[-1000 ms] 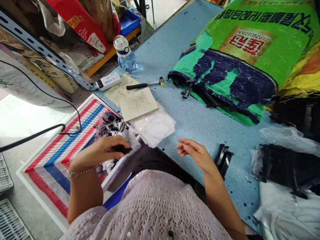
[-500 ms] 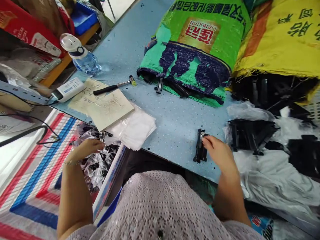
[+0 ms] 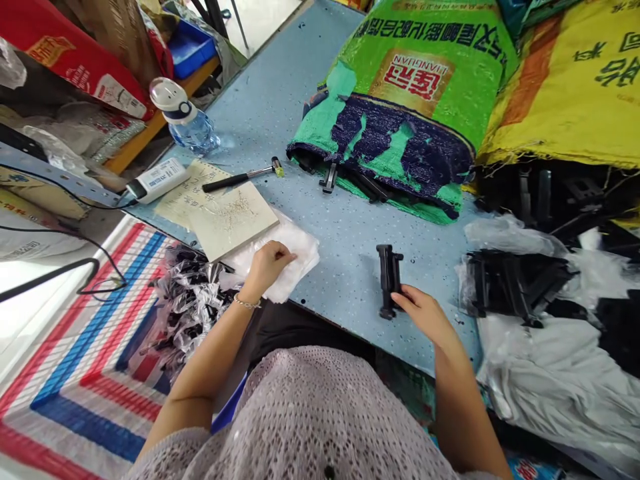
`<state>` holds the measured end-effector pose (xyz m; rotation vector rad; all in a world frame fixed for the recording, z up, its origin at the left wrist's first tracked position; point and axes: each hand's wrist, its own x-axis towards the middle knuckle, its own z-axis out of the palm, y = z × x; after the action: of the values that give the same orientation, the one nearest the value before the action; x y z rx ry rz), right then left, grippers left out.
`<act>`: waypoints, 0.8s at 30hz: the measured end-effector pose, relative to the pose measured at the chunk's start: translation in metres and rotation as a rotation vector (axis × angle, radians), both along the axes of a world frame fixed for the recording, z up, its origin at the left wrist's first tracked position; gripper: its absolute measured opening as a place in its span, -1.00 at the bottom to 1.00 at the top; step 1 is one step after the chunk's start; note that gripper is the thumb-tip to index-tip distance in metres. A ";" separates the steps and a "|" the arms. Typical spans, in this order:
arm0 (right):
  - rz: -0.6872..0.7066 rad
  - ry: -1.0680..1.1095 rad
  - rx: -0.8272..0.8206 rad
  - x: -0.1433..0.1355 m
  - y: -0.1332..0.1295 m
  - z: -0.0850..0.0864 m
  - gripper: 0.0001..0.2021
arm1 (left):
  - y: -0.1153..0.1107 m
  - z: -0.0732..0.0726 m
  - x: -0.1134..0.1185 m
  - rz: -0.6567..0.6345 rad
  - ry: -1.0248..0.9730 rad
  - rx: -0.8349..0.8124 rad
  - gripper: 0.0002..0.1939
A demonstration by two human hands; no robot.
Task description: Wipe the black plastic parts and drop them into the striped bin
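Observation:
My left hand (image 3: 270, 268) rests on a stack of thin white plastic bags (image 3: 303, 257) near the table's front edge. Its thumb and fingers are pinched together at the top bag. Black plastic parts (image 3: 388, 277), long and narrow with wider ends, stand out against the blue table; they look like a pair side by side. My right hand (image 3: 420, 308) grips their lower end between thumb and fingers. Below the table's left edge, a striped bag (image 3: 95, 380) holds many black parts wrapped in clear plastic (image 3: 193, 300).
A hammer (image 3: 240, 179) lies across a cardboard sheet (image 3: 235, 223). Behind it stand a white box-shaped device (image 3: 160, 180) and a water bottle (image 3: 187, 120). Green (image 3: 420, 73) and yellow (image 3: 575, 113) sacks spill black parts. More parts lie in plastic (image 3: 520, 277) at right.
My left hand has moved right, from over the wrapped parts in the striped bag onto the plastic bag stack. The black parts in my right hand have turned and shifted slightly left.

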<state>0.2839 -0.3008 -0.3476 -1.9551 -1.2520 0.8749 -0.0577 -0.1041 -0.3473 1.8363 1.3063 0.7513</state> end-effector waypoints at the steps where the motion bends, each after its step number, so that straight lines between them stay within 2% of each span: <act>1: 0.010 0.200 0.033 -0.014 0.011 0.003 -0.66 | 0.002 0.003 -0.005 0.002 -0.039 -0.066 -0.78; 4: 0.138 0.742 0.016 -0.069 0.056 0.011 -0.56 | 0.004 0.008 -0.011 0.039 -0.181 -0.179 -0.79; 6: 0.258 0.961 0.003 -0.107 0.089 0.011 -0.57 | 0.001 0.007 -0.009 0.076 -0.302 -0.206 -0.78; 8: 0.292 1.065 -0.018 -0.137 0.120 0.007 -0.55 | -0.002 0.007 -0.010 0.051 -0.289 -0.134 -0.85; 9: 0.269 1.073 -0.027 -0.148 0.132 0.003 -0.55 | -0.004 0.007 -0.012 0.014 -0.215 -0.056 -0.94; 10: 0.230 1.068 -0.025 -0.154 0.140 -0.001 -0.55 | -0.006 0.009 -0.015 -0.028 -0.112 0.036 -0.93; 12: 0.157 1.055 0.001 -0.156 0.144 -0.006 -0.56 | -0.009 0.014 -0.023 -0.099 0.098 0.216 -0.69; 13: 0.165 1.067 0.001 -0.153 0.139 -0.008 -0.56 | -0.009 0.017 -0.027 -0.117 0.170 0.279 -0.60; 15: 0.295 1.121 -0.088 -0.143 0.123 -0.007 -0.54 | -0.008 0.023 -0.034 -0.123 0.223 0.324 -0.49; 17: 0.473 1.164 -0.258 -0.135 0.104 -0.006 -0.54 | -0.008 0.027 -0.038 -0.121 0.203 0.310 -0.43; 19: 0.543 1.176 -0.387 -0.137 0.094 -0.009 -0.57 | -0.010 0.028 -0.040 -0.120 0.172 0.312 -0.39; 22: 0.444 1.154 -0.368 -0.151 0.100 -0.019 -0.58 | -0.024 0.024 -0.039 -0.158 0.143 0.384 -0.38; 24: 0.356 1.062 -0.262 -0.161 0.109 -0.026 -0.56 | -0.039 0.018 -0.033 -0.263 0.111 0.434 -0.36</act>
<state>0.1227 -0.1919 -0.3733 -1.0751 -0.8282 1.9765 -0.0908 -0.1433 -0.3292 2.3691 0.9894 0.8449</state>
